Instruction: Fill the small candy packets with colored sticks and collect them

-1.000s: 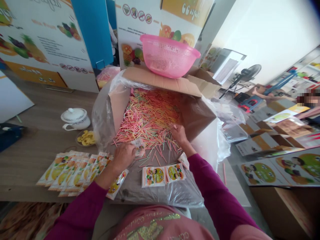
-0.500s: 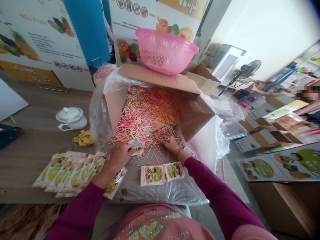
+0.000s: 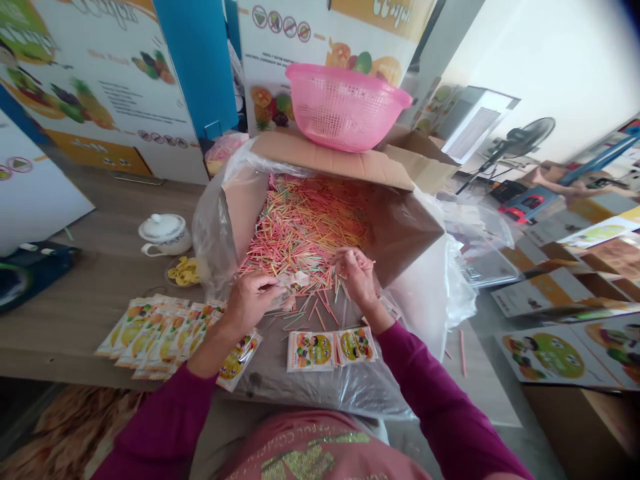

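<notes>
My left hand (image 3: 249,304) pinches a small printed paper packet (image 3: 291,283) at the edge of a heap of thin pink, yellow and green sticks (image 3: 300,230). The heap lies in a cardboard box (image 3: 333,155) lined with clear plastic (image 3: 215,233). My right hand (image 3: 357,276) is raised just above the sticks, its fingers pinched on a few of them. Two printed packets (image 3: 330,349) lie on the plastic below it. Another packet (image 3: 239,360) sits under my left wrist.
A fanned row of packets (image 3: 157,337) lies on the wooden table (image 3: 100,293) to the left, near a white lidded pot (image 3: 165,235) and yellow slices (image 3: 183,272). A pink plastic basket (image 3: 347,107) rests on the box flap. Another person's arm (image 3: 565,183) shows far right.
My right hand has lifted from the heap and drawn its fingers together on a few sticks. My left hand stays on the packet. The whole view has shifted slightly.
</notes>
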The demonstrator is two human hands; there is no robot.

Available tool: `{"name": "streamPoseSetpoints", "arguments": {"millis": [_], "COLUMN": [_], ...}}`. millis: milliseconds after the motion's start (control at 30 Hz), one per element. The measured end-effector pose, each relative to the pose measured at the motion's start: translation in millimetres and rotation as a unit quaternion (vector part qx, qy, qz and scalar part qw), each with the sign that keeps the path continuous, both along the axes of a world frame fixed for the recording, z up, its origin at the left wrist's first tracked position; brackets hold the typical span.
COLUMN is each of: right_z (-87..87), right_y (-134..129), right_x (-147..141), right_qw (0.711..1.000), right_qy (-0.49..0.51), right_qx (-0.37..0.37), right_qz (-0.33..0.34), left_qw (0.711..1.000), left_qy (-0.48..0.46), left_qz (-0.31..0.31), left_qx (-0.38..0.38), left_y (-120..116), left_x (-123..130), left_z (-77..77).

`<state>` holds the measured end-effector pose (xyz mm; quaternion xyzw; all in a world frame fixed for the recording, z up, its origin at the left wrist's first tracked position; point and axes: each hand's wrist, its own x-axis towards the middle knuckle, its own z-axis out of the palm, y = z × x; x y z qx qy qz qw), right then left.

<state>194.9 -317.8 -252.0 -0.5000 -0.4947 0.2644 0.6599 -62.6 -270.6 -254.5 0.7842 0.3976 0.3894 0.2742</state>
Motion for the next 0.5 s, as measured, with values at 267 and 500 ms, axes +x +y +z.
{"name": "streamPoseSetpoints", "arguments": {"millis": [267, 500], "right_z": [39.1, 21.4], "right_y": [-13, -15], "right_x": [-40, -39], "right_qw": [0.991, 0.980], "right_qy": [0.063, 0.023], "right_qx": [0.035, -0.023], "right_qz": [0.115, 0.198], "left_qw": [0.981, 0.977], "left_qy": [-0.153, -0.176], "left_qz": [-0.037, -0.033], "left_qx": [-0.112, -0.113], "left_y": [-29, -29], "left_x": [47, 56], "left_z": [-2.8, -12.3]}}
